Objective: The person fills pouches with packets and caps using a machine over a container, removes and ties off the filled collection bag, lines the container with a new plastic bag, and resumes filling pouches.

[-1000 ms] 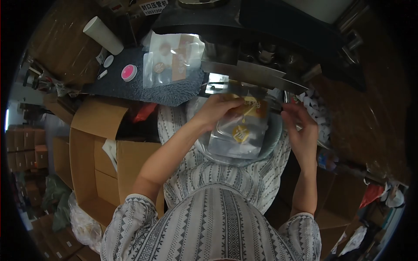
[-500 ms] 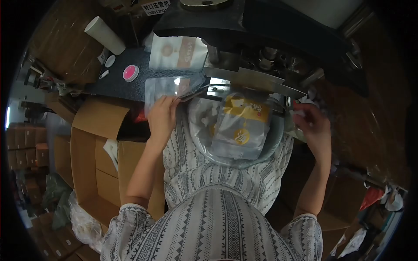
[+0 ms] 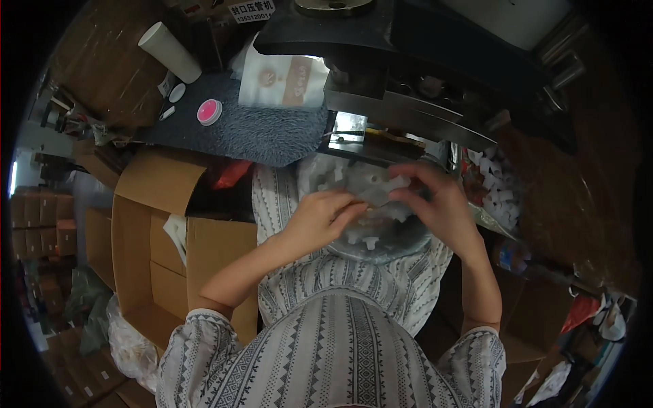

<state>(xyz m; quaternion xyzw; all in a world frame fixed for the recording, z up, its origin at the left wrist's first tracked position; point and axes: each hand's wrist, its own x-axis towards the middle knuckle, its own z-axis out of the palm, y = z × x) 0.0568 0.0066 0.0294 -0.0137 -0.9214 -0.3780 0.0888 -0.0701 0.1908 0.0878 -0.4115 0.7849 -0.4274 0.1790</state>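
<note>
My left hand (image 3: 326, 216) is closed in a pinch above a round, plastic-lined bowl (image 3: 340, 250) in my lap. Between its fingertips seems to be the edge of a clear plastic pouch (image 3: 373, 219) with a faint beige band, though its outline is hard to follow over the bowl. Facing it, my right hand (image 3: 435, 204) has thumb and forefinger curled together near the pouch's upper edge, blurred; whatever they pinch is not clear. Small white plastic pieces (image 3: 371, 241) lie in the bowl.
Above my hands hangs a dark machine with a metal bar (image 3: 422, 109). White pouches (image 3: 282, 81) lie on a dark textured mat (image 3: 265, 132), near a pink-filled round tin (image 3: 209, 112). A cardboard box (image 3: 146, 272) stands left; a bag of white plastic pieces (image 3: 500, 190) is right.
Both hands have come together over the bowl, the left from the mat's edge, the right from the bag side. The yellow-printed pouch no longer covers the bowl; the pouch at the mat's edge is gone.
</note>
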